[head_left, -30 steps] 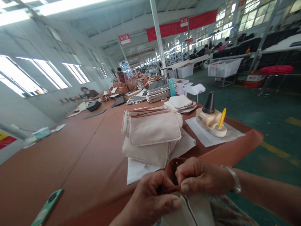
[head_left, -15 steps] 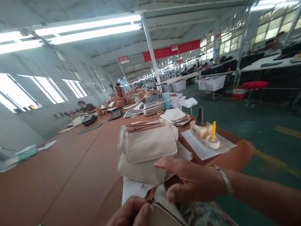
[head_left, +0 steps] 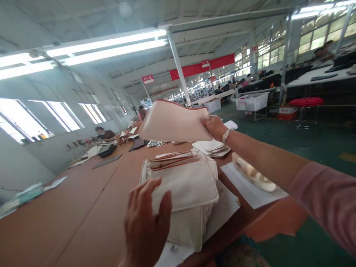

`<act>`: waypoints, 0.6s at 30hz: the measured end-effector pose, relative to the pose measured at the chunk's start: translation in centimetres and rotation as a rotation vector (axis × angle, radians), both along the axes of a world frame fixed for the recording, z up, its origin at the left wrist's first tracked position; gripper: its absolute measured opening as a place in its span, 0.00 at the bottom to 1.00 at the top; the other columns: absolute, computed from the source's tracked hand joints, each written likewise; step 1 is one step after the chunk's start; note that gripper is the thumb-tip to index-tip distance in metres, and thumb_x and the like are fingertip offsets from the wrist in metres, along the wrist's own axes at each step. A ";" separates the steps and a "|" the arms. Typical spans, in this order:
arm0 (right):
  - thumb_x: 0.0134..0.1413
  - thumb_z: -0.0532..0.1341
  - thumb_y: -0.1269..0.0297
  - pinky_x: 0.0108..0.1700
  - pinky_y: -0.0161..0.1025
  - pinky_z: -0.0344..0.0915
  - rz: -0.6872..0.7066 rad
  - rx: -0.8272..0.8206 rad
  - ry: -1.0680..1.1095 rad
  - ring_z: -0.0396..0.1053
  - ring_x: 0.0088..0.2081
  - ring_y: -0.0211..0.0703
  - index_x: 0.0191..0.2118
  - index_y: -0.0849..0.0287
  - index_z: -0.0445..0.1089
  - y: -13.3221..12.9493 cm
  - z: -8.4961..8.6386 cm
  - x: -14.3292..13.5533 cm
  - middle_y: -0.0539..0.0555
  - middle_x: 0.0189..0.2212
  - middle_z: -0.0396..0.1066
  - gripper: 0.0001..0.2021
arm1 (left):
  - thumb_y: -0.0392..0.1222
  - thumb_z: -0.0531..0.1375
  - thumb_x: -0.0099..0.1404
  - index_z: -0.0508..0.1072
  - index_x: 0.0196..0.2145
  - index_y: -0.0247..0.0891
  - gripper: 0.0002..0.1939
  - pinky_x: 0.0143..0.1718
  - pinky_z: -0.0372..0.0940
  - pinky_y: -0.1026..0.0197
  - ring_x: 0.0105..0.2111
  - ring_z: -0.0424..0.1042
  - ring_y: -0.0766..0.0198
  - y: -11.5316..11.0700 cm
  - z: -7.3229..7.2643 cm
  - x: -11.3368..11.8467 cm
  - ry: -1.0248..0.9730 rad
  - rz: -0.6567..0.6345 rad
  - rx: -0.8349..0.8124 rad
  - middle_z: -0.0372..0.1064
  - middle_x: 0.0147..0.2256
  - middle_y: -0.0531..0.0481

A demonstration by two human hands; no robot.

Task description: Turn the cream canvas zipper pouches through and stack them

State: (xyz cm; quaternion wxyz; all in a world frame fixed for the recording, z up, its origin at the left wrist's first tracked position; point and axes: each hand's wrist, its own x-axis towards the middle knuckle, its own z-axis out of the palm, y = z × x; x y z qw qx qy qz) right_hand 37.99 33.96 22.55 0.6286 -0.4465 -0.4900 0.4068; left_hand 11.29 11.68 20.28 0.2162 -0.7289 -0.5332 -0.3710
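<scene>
Held up in front of me is a cream fabric pouch piece with a brown top edge. My right hand, with a bracelet on the wrist, grips it by its right side. My left hand is empty, its fingers apart, just at the near left of a stack of cream pouch pieces. The stack's pieces have brown trim along their top edges. Under it, part of a white paper sheet shows on the brown table.
Right of the stack, a pale holder block rests on a paper sheet, partly behind my right forearm. Beyond the stack lie more cream pieces. Dark panels lie at the far left. A person sits by the windows.
My right hand has risen and moved forward, now lifting a pouch piece above the table. My left hand has let go of the piece near me and opened beside the stack.
</scene>
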 end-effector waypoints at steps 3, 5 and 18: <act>0.58 0.62 0.62 0.49 0.47 0.67 -0.235 -0.053 -0.026 0.69 0.47 0.48 0.51 0.66 0.65 4.1 -2.8 2.6 0.61 0.49 0.70 0.18 | 0.44 0.53 0.70 0.64 0.56 0.36 0.19 0.53 0.61 0.50 0.52 0.64 0.50 8.0 -2.4 3.2 0.197 0.056 -0.320 0.67 0.52 0.41; 0.59 0.61 0.63 0.49 0.48 0.68 -0.286 -0.069 -0.045 0.69 0.48 0.48 0.52 0.64 0.64 4.5 -6.1 2.9 0.62 0.51 0.68 0.17 | 0.42 0.53 0.70 0.64 0.56 0.35 0.19 0.53 0.61 0.51 0.51 0.65 0.50 12.5 -4.1 4.3 0.246 0.047 -0.390 0.67 0.52 0.41; 0.61 0.57 0.53 0.41 0.40 0.73 0.675 0.006 -0.115 0.76 0.39 0.44 0.42 0.63 0.73 0.4 -11.1 -4.7 0.61 0.39 0.77 0.17 | 0.34 0.50 0.69 0.70 0.37 0.40 0.09 0.43 0.61 0.59 0.41 0.68 0.58 11.5 -7.0 4.2 0.467 -0.212 -0.602 0.70 0.40 0.47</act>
